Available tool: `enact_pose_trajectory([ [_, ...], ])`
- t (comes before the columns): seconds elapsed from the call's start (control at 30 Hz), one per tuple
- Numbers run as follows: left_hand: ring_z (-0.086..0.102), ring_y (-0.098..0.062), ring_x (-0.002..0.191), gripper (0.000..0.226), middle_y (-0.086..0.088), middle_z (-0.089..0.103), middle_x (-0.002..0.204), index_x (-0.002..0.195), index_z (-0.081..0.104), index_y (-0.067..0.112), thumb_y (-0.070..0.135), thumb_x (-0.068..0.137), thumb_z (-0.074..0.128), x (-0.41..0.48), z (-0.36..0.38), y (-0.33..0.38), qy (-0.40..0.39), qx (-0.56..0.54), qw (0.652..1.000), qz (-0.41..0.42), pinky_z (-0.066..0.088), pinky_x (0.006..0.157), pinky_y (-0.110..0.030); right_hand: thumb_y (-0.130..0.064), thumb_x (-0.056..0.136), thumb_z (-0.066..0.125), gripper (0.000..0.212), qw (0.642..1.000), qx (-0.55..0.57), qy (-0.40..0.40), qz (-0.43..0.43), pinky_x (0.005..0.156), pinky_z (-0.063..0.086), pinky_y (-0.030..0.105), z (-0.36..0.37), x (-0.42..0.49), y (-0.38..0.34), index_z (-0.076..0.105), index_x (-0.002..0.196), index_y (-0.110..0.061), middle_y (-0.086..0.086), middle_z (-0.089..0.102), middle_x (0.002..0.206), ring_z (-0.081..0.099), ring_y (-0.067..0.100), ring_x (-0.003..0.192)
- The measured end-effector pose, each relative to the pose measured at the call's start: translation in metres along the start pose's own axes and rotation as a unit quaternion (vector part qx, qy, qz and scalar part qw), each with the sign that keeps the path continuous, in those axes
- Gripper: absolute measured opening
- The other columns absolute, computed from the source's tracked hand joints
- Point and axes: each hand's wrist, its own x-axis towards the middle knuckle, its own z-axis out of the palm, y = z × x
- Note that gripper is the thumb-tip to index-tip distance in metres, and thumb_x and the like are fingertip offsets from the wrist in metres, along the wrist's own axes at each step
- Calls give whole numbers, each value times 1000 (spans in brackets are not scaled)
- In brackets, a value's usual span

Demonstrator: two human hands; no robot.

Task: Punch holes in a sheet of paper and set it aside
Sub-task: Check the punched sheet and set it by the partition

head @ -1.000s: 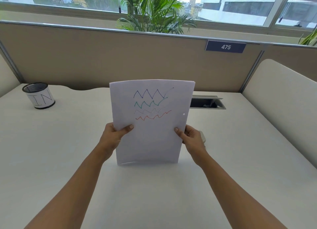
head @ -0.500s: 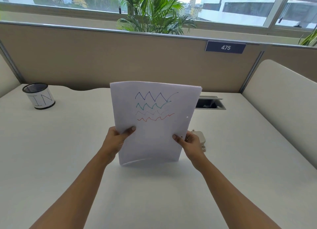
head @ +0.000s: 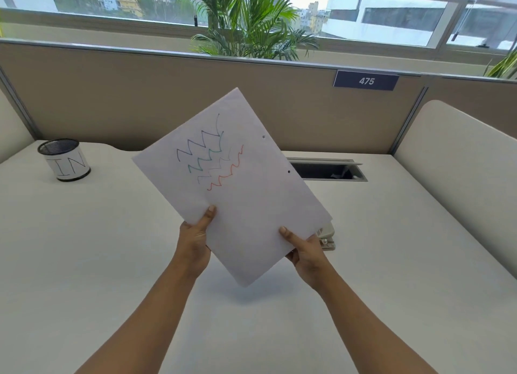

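I hold the white paper sheet with coloured zigzag lines (head: 237, 189) above the white desk (head: 84, 247), tilted, two punched holes near its right edge. My left hand (head: 195, 242) and right hand (head: 306, 252) each pinch its lower edges. A beige hole punch (head: 326, 235) sits behind the right hand.

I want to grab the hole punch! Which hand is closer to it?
The right hand. It holds the paper right beside the hole punch, nearly touching it. The left hand holds the paper's other edge, farther away.
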Motion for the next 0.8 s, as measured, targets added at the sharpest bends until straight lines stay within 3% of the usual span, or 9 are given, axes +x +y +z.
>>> enact_pose_trajectory([
  [0.13,64,-15,96,23,4,67,106,111,59,18,10,90,54,5,-5,4,32,-4,999,3,59,71,-25,-5,78,65,33,998,-22,42,-42,72,59,27,-1,4,-7,59,104,-24,-9,74,95,70,9,89],
  [0.23,66,-14,93,20,4,69,104,108,59,23,13,92,51,16,-23,23,33,5,999,26,59,72,-27,-2,80,66,24,992,-91,71,-56,73,58,33,-14,4,-23,63,98,-16,-1,72,93,69,15,84],
  [0.37,67,-11,85,17,8,75,88,100,65,19,13,92,52,30,-50,44,20,60,998,18,58,66,-21,-2,79,68,11,983,-152,71,-70,46,47,13,-26,6,-46,65,83,-12,-10,71,66,62,1,53],
  [0.57,69,-17,78,18,-1,74,91,96,69,12,5,79,66,36,-69,48,-66,310,945,-76,55,64,-24,-7,78,70,13,972,-214,65,-71,61,56,23,-30,10,-58,68,85,-18,-4,72,83,66,13,74],
  [0.8,66,-20,82,15,0,72,91,90,68,14,4,78,67,32,-66,41,-67,324,942,-50,51,68,-29,-12,81,69,9,968,-242,59,-37,50,49,14,-24,6,-49,68,82,-21,-5,71,79,65,7,66],
])
